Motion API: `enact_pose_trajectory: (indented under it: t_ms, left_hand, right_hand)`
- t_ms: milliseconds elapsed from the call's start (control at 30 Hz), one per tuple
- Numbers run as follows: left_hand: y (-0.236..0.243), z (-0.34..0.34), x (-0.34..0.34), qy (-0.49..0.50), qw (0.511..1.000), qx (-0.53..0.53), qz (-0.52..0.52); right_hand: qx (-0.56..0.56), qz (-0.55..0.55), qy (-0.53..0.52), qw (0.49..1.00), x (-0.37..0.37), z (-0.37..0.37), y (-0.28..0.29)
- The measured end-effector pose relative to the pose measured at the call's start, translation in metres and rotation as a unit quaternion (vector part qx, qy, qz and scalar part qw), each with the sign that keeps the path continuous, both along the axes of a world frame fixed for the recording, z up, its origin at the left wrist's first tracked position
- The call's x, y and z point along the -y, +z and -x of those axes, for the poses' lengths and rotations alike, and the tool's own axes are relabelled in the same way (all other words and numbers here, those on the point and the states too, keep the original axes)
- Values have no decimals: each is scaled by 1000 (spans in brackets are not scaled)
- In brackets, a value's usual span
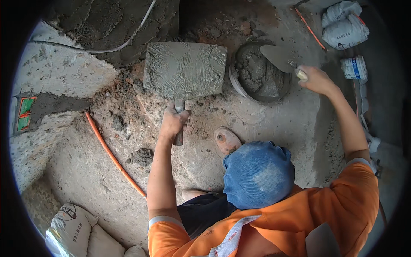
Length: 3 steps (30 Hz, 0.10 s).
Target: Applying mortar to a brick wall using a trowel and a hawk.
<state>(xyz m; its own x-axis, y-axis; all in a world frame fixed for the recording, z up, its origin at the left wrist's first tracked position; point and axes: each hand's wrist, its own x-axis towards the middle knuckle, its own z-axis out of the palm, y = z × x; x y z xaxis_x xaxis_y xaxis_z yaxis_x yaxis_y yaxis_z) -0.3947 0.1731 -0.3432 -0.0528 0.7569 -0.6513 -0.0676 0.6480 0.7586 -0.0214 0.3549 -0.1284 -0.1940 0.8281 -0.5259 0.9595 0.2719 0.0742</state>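
My left hand [172,122] is closed round the handle of a plasterer's hawk [178,139]. A layer of wet grey mortar [185,68] covers its flat rectangular board. To the right of the board stands a round bucket [236,85] with thick grey mortar [255,68] inside. My right hand [315,80] grips the pale handle of a trowel [277,58]. The trowel's blade points left, over the right side of the bucket. From this angle I cannot tell whether the blade touches the mortar.
An orange conduit [113,154] curves up on the left near rough wall pieces. A grey hose [132,36] crosses dark mortar at the upper left. White sacks [72,229] lie at the lower left, more sacks [346,30] at the upper right, above a white tub [354,68].
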Motion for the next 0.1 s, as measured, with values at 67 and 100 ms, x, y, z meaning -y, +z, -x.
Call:
enact_pose_trajectory:
  t_ms: [67,100]
  left_hand:
    - [-14,4,-2,-9,1000,-5,-18]
    - [-22,4,-5,-25,1000,7,-9]
  right_hand:
    - [64,36,17,997,-12,5,-8]
    - [120,65,44,990,-18,10,-9]
